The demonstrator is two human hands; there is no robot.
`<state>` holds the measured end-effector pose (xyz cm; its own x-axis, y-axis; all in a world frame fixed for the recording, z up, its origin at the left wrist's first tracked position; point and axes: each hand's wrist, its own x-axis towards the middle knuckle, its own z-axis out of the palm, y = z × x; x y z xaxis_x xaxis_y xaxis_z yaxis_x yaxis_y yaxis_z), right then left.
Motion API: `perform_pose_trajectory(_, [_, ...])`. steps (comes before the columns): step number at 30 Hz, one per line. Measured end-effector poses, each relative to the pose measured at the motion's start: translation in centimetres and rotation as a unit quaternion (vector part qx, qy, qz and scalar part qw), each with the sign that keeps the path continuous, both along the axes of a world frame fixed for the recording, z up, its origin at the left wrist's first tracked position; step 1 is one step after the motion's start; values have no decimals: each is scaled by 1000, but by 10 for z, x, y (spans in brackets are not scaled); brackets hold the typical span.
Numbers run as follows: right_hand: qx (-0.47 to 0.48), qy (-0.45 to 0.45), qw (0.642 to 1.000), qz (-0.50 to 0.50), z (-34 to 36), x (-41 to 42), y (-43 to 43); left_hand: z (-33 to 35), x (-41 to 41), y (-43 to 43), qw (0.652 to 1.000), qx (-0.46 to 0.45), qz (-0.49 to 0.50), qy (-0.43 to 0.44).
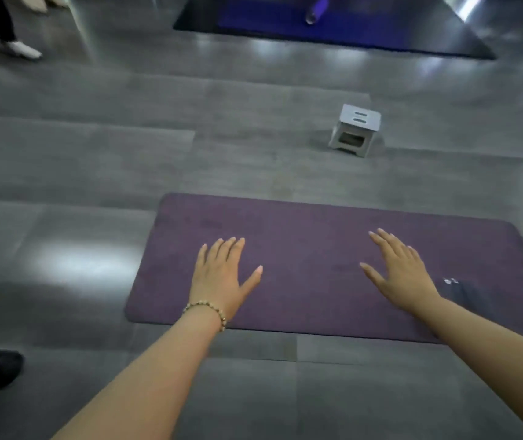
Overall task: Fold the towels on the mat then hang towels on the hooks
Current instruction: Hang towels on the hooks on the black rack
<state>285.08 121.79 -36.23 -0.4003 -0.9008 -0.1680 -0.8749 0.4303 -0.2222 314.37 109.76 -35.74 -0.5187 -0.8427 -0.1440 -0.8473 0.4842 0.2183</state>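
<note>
Glossy grey plank floor; a small stool stands beyond. The purple mat lies near, long axis left to right. Left hand and right hand spread flat over it, grasping nothing

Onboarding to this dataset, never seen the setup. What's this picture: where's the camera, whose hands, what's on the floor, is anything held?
No robot here: a person wears one wide-angle camera on the head, looking forward and down. The left hand, with a bead bracelet, and the right hand are spread flat over a purple mat on the grey floor; neither holds anything. A dark item with a white tag lies at the mat's right end, maybe a towel. A small grey stool stands beyond.
</note>
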Motion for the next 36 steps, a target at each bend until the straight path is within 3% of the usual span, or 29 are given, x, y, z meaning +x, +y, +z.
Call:
perform_pose_trajectory(6, [21,-10,994,-106,-9,-67,15,-10,-115,-56,986,5,-155,-53])
perform_pose_trajectory(12, [-4,-23,970,-243,-4,-111,50,-14,-205,-85,972,55,-216,-78])
perform_pose_trajectory(17, [11,-26,951,-308,1,-157,110,-24,-292,-68,964,134,-219,-70])
perform_pose_trajectory(22, [22,-27,924,-381,0,-226,179,-29,-403,-17,948,121,-290,-58])
perform_pose_trajectory(28, [32,-62,914,-399,-34,-318,225,-58,-524,51,935,121,-329,-53])
perform_pose_trajectory(36, [13,-128,907,-401,-125,-380,218,-144,-598,78,912,109,-380,-112])
